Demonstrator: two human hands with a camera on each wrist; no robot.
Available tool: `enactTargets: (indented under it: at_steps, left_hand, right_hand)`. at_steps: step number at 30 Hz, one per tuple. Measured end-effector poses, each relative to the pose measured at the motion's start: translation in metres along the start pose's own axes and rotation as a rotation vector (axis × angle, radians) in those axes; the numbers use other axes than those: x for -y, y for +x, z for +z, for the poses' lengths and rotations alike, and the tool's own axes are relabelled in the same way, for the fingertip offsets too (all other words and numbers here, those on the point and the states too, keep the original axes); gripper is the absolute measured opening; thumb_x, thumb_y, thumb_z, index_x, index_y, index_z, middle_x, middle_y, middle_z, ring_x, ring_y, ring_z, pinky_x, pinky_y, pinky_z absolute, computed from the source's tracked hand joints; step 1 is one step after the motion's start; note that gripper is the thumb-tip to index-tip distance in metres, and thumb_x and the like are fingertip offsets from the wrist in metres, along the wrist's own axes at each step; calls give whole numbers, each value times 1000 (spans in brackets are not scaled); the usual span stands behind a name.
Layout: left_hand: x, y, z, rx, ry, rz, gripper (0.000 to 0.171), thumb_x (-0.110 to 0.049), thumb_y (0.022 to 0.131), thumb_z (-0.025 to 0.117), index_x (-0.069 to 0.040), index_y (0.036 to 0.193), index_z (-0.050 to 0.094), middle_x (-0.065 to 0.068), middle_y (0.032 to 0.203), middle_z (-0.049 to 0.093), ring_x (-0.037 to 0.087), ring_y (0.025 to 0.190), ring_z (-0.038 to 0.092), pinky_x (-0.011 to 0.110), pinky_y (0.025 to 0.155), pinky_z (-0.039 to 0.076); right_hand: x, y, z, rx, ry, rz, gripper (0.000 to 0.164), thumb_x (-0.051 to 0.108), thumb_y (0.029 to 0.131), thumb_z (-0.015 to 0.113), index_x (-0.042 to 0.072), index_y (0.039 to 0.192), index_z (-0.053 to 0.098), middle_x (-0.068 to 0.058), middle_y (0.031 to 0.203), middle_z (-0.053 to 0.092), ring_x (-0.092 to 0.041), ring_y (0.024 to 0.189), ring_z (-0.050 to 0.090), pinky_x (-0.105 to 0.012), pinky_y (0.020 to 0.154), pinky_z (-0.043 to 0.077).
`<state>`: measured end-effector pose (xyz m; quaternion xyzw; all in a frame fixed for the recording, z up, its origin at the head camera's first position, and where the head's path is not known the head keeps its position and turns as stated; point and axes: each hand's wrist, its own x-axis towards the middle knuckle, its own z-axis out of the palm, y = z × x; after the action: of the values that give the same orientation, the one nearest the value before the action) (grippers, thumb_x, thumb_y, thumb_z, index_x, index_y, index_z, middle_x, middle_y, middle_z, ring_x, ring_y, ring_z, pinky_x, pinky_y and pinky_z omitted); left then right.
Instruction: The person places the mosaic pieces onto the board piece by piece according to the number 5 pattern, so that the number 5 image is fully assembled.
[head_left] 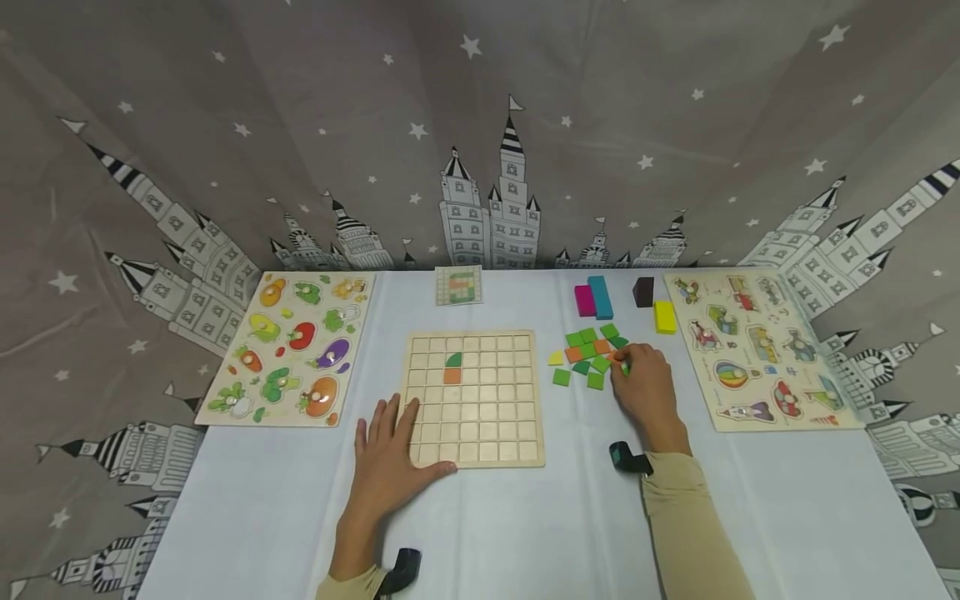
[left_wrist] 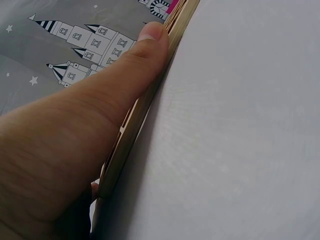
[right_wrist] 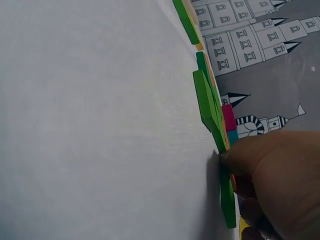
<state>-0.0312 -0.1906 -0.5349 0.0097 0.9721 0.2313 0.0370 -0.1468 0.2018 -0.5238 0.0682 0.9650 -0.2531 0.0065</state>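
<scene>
From my remote seat I am watching a person's right grip (head_left: 645, 383) reaching into the right-hand end of a loose cluster of small wooden tiles. Its thumb and fingers are bending down close together, and a green tile (right_wrist: 228, 200) is lying right at the fingertips, the thumb touching its edge; I cannot tell whether it is being pinched or only touched. In the right wrist view a thicker-looking green square (right_wrist: 206, 102) is leaning at a tilt just ahead of the thumb. Most of the cluster is lying to the left of this grip, including an orange square (head_left: 573, 355), a yellow quarter-round (head_left: 556, 358) and a stray green square (head_left: 561, 377) on the near side.

The left grip (head_left: 386, 467) is resting spread, fingers apart, on the near left corner of the gridded board (head_left: 495, 417), its thumb lying along the near edge and clamping nothing. On that board, above the left fingertips, a green quarter-round (head_left: 453, 360) is sitting directly beyond an orange tile (head_left: 452, 377).

Farther back on the white table (head_left: 255, 500), a pattern card (head_left: 459, 286) is lying behind the board, while a magenta block (head_left: 585, 301) and a blue block (head_left: 600, 297) are standing or lying side by side behind the cluster
</scene>
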Motion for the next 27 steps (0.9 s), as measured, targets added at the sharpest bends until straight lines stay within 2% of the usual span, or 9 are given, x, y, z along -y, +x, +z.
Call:
enactTargets:
  at_steps: [7,13,21,24,27]
  left_hand:
    - [-3,0,0,7,-1,6,122,-77,67,77,-14,161,32,20,169,20,43,158,9,69,123,3]
    - [-3,-2,0,15,-5,-6,122,-76,67,77,-14,161,31,20,170,19,42,158,8,69,123,1]
    - [-4,0,0,15,-10,10,121,-77,67,77,-14,161,31,20,170,19,43,158,8,69,123,1]
    - [-4,0,-1,7,-2,9,121,-76,67,77,-13,161,31,21,169,19,43,158,8,70,123,2]
    - [-3,0,-1,4,-1,4,121,-75,68,77,-13,161,32,21,169,20,43,158,9,70,123,2]
  right_hand:
    - [-1,-6,-1,-32,24,-16,26,20,100,61,1,118,64,-22,125,62,-39,116,53,-55,108,44]
    - [16,-16,2,-14,42,-127,26,19,98,65,1,117,67,-19,120,66,-36,113,57,-52,105,48]
    - [59,-25,24,38,81,-334,16,21,97,70,8,105,72,-9,115,71,-27,113,65,-46,103,53]
    - [84,-28,37,59,107,-440,13,23,98,69,11,103,72,-4,112,71,-23,111,65,-42,100,54]
    - [111,-32,49,118,122,-546,12,24,99,68,13,105,72,-2,112,70,-21,109,65,-40,97,54]
